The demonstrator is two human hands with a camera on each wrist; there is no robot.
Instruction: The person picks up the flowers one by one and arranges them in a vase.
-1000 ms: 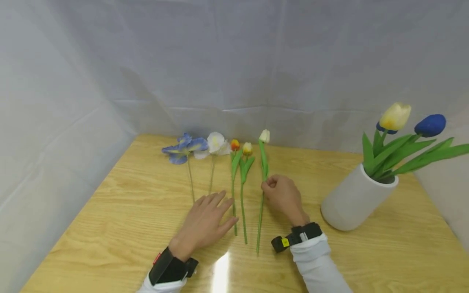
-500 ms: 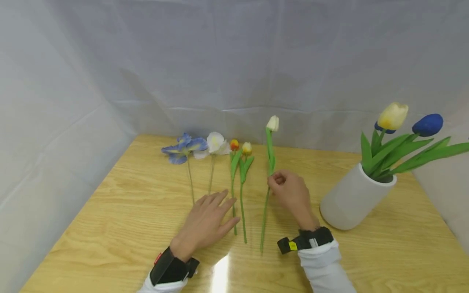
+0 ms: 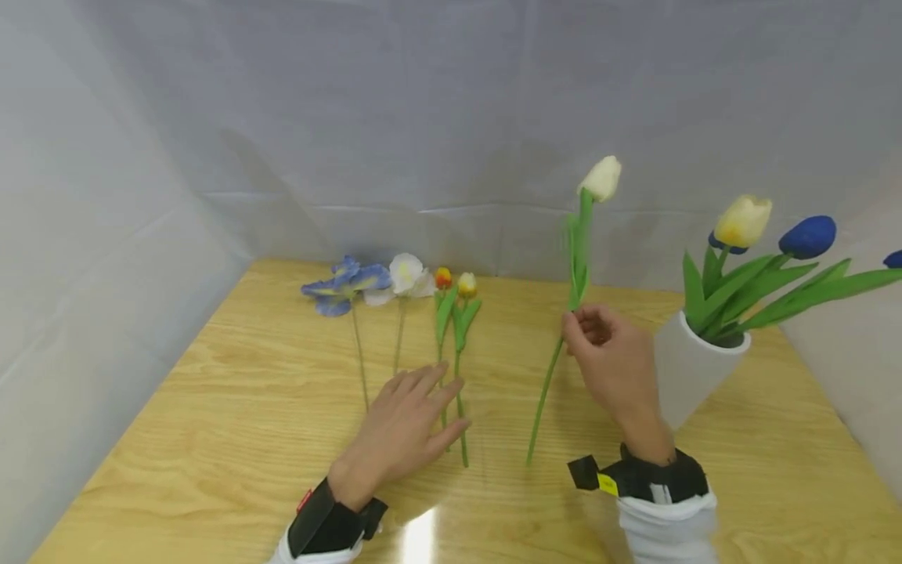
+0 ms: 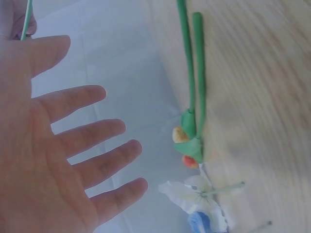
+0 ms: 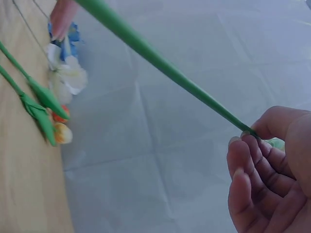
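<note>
Pinch: my right hand (image 3: 616, 364) has the white tulip (image 3: 582, 243) between thumb and fingertips, just below its leaves. It's one small grip spot, so I'd expect the stem to swivel or slip if bloom or tail gets bumped.
Vase side: vase (image 3: 694, 376) sits just right of my right hand, partly hidden by it in the head view; can't judge the gap. A wide swing right could knock it, or snag leaves on the big yellow tulip (image 3: 743, 222) and blue tulip (image 3: 809, 237) standing in it.
Stem tail: nothing guides it; can't tell how far it clears the table (image 3: 211, 470). Carried too low, it could drag.
Left hand: left hand (image 3: 402, 427) is spread, holding nothing, over the stems of the orange tulip (image 3: 444, 278) and small yellow tulip (image 3: 467, 285) in the head view; left wrist view shows fingers apart from them. A careless palm drop could shove both.
White tulip spot: right of those two small ones, left of the vase.
Bloom direction: up and far, leaning right.
Long axis: runs from stem tail, near left, to bloom, far right; tilted, stem slightly bowed.
Far left: blue flower (image 3: 345, 290) and white flower (image 3: 406, 274) lying down, blooms far.
</note>
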